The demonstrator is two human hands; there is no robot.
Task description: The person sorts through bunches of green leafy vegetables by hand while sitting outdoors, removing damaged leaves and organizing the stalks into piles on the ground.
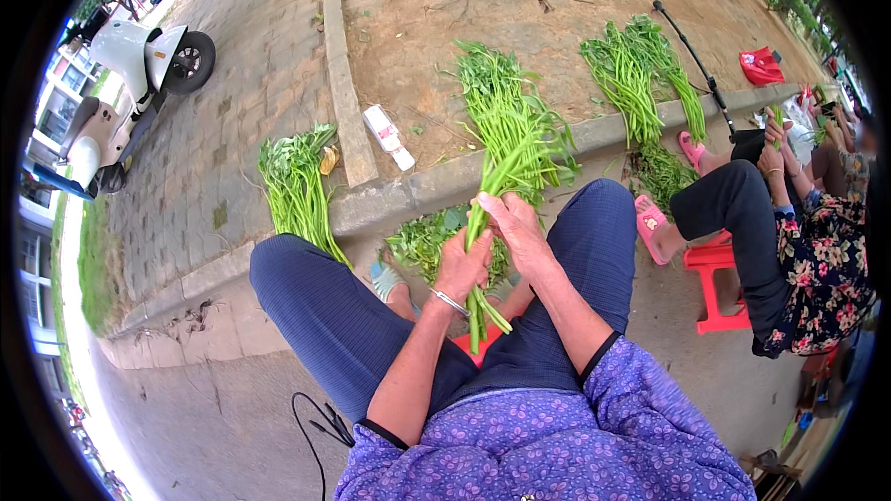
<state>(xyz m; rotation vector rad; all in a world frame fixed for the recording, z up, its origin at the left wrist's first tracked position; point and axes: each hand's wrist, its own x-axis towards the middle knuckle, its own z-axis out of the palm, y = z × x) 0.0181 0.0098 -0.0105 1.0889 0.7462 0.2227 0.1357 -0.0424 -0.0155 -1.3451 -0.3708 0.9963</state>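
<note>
Left hand [461, 267]: closed around the lower stems of the bunch of greens [506, 144]. Right hand [516, 232]: fingers curled on the same stems, just above the left hand, the two hands touching. The bunch stands nearly upright over the lap, stem ends pointing down between the knees, leafy tops spreading toward 12 o'clock across the curb [408, 187].

Surroundings: a heap of loose leaves [422, 241] lies on the ground behind the hands, partly hidden by them. A second bundle [299, 187] lies at 9 o'clock, a third bundle [640, 74] at 2 o'clock. A seated person [789, 232] on a red stool [713, 283] occupies 3 o'clock. A scooter [130, 83] stands at 10 o'clock.
</note>
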